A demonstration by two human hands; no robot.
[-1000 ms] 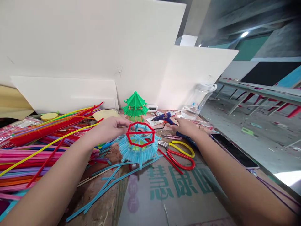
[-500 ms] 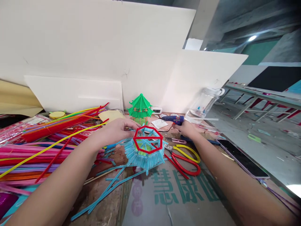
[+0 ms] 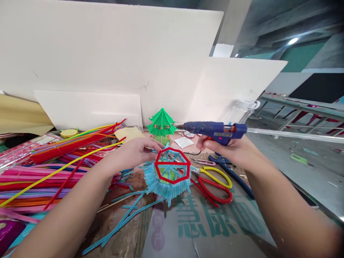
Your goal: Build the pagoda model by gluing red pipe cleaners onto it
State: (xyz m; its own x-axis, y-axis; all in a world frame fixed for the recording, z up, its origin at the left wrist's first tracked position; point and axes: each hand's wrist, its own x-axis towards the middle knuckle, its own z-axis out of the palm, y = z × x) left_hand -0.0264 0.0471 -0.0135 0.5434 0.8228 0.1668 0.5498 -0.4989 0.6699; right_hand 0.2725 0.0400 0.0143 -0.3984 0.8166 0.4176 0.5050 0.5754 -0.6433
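Observation:
My left hand (image 3: pixel 138 152) pinches the far left rim of a light blue pipe-cleaner roof (image 3: pixel 165 179) topped with a red octagon frame (image 3: pixel 172 165), holding it just above the table. My right hand (image 3: pixel 231 150) is closed around a blue hot glue gun (image 3: pixel 215 129), lifted off the table with its nozzle pointing left, above and behind the roof. A clear glue stick (image 3: pixel 292 135) sticks out of the gun's back to the right.
A green pipe-cleaner pagoda (image 3: pixel 161 124) stands behind the roof. Red and yellow scissors (image 3: pixel 215 182) lie to its right. A heap of coloured pipe cleaners (image 3: pixel 53 161) fills the left. Blue offcuts (image 3: pixel 126 211) lie in front. White foam boards (image 3: pixel 107 61) stand behind. A plastic jar (image 3: pixel 242 109) stands at right.
My right hand has picked the glue gun up from the table and raised it toward the roof. My left hand keeps hold of the roof's rim.

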